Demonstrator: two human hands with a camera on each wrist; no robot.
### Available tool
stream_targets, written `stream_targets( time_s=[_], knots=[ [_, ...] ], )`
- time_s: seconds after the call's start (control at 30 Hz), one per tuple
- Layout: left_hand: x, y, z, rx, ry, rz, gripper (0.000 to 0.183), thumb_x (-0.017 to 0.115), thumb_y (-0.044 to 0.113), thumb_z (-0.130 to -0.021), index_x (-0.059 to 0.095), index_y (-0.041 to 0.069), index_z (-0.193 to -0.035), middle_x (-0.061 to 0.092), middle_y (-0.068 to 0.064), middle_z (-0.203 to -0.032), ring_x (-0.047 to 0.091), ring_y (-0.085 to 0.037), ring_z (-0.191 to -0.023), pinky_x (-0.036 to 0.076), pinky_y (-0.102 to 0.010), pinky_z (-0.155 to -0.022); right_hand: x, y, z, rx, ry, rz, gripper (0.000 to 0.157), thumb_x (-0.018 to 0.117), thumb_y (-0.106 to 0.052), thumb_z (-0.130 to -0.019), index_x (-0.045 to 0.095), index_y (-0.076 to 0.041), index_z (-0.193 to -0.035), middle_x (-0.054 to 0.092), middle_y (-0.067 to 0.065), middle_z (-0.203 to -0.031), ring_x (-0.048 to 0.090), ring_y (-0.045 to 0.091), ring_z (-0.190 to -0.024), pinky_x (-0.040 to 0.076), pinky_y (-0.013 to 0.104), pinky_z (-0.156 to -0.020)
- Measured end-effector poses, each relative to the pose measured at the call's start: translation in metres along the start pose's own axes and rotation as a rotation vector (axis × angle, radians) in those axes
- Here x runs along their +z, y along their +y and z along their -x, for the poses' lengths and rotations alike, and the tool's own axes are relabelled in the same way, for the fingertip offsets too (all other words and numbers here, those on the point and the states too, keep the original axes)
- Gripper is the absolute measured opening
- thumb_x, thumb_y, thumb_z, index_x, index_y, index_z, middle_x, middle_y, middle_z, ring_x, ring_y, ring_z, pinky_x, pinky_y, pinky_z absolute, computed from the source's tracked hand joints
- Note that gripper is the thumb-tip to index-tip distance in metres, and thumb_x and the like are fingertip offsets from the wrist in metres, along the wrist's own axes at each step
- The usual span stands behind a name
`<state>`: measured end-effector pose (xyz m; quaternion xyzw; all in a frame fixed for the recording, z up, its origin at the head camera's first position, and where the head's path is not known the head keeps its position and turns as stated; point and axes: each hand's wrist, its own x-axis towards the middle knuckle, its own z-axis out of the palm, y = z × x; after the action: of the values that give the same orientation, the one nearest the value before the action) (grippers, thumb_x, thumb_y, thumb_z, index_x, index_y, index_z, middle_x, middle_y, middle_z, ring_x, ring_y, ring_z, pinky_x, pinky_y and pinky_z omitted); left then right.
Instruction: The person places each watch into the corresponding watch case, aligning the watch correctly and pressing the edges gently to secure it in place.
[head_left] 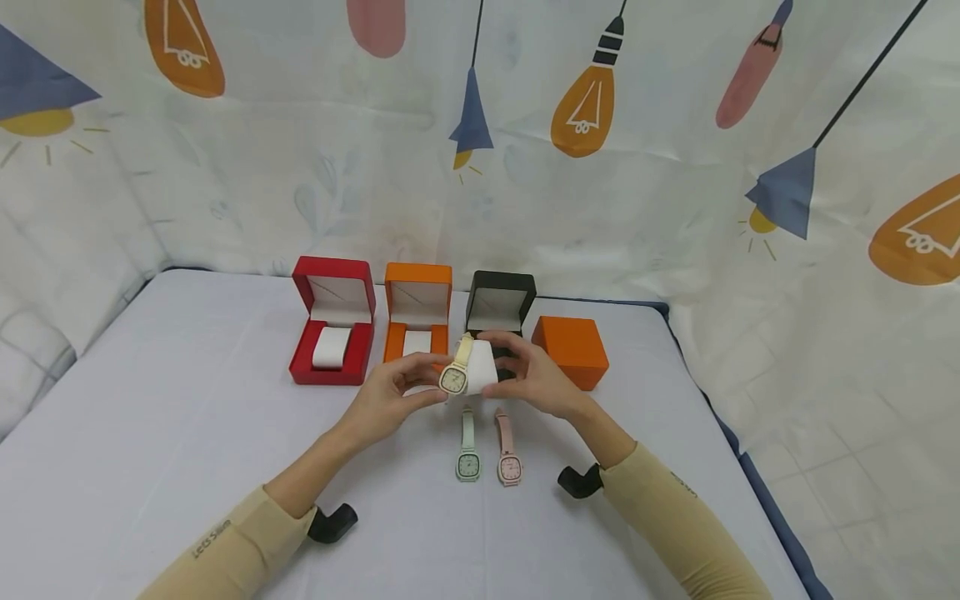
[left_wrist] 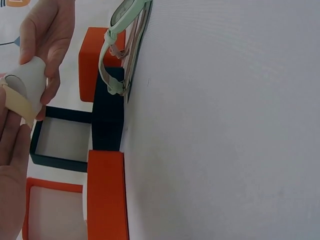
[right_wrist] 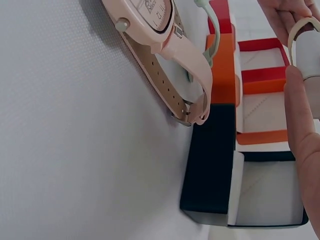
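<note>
Above the middle of the table, my left hand point(head_left: 381, 402) holds a cream watch point(head_left: 453, 379) between fingers and thumb, its square dial facing me. My right hand point(head_left: 546, 382) grips a white watch cushion point(head_left: 482, 368) from the right, thumb below and fingers above. In the right wrist view the cream strap point(right_wrist: 294, 42) curves around the near end of the cushion point(right_wrist: 307, 52). Below the hands, a mint green watch point(head_left: 468, 465) and a pink watch point(head_left: 510, 469) lie side by side on the table, dials toward me.
Behind the hands stand three lid-up watch boxes: a red one point(head_left: 307, 358) with a white cushion inside, an orange one point(head_left: 393, 346) with a cushion, and a black one point(head_left: 502, 279) partly hidden by my right hand. A closed orange box point(head_left: 573, 350) sits to their right.
</note>
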<state>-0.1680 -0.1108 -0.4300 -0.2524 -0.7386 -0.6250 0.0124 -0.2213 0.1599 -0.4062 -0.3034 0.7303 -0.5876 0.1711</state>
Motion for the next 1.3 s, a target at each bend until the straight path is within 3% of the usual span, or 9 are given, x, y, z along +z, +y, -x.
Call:
stream_targets(
  time_s=[0.27,0.6,0.87,1.03,1.3],
  knots=[
    [0.0025,-0.0013,0.0006,0.024,0.023,0.020,0.043,0.079,0.001,-0.089,0.068,0.006,-0.130,0.072,-0.004,-0.101,0.069,-0.023,-0.096,0.057,-0.028,-0.089,0.0011,0.0046,-0.0006,-0.019,-0.016,-0.006,0.075,0.078,0.006,-0.087,0.041,0.000,-0.152,0.048,0.007,-0.149,0.061,0.034,-0.113,0.058,0.037,-0.090],
    [0.0051,0.0002,0.0004,0.068,0.046,-0.041,0.029,0.083,0.005,-0.086,0.073,0.010,-0.113,0.073,0.003,-0.105,0.070,-0.018,-0.101,0.055,-0.050,-0.095,0.0053,0.0017,-0.0018,-0.004,-0.009,0.033,0.073,0.080,0.002,-0.087,0.045,-0.005,-0.151,0.051,0.005,-0.146,0.063,0.032,-0.110,0.059,0.036,-0.088],
    [0.0054,0.0003,0.0014,0.080,0.058,-0.080,0.025,0.084,0.007,-0.085,0.074,0.011,-0.108,0.073,0.005,-0.101,0.070,-0.016,-0.101,0.055,-0.035,-0.097,0.0050,-0.0002,-0.0007,0.014,-0.055,-0.015,0.077,0.079,0.003,-0.087,0.041,-0.004,-0.154,0.047,0.005,-0.150,0.060,0.032,-0.120,0.058,0.039,-0.091],
    [0.0057,0.0001,0.0010,0.083,0.076,-0.098,0.020,0.085,0.008,-0.084,0.075,0.012,-0.100,0.073,0.006,-0.093,0.070,-0.016,-0.094,0.057,-0.042,-0.093,0.0067,-0.0005,0.0001,0.034,-0.054,-0.055,0.075,0.078,0.004,-0.088,0.042,-0.005,-0.153,0.048,0.006,-0.149,0.060,0.032,-0.119,0.058,0.037,-0.090],
    [0.0049,0.0004,0.0018,0.044,0.080,-0.038,0.017,0.086,0.007,-0.083,0.077,0.011,-0.096,0.073,0.003,-0.089,0.069,-0.019,-0.087,0.057,-0.045,-0.090,0.0086,0.0018,-0.0011,0.037,-0.036,-0.078,0.075,0.079,0.005,-0.087,0.042,-0.004,-0.152,0.047,0.008,-0.150,0.061,0.033,-0.117,0.057,0.037,-0.093]
  ],
)
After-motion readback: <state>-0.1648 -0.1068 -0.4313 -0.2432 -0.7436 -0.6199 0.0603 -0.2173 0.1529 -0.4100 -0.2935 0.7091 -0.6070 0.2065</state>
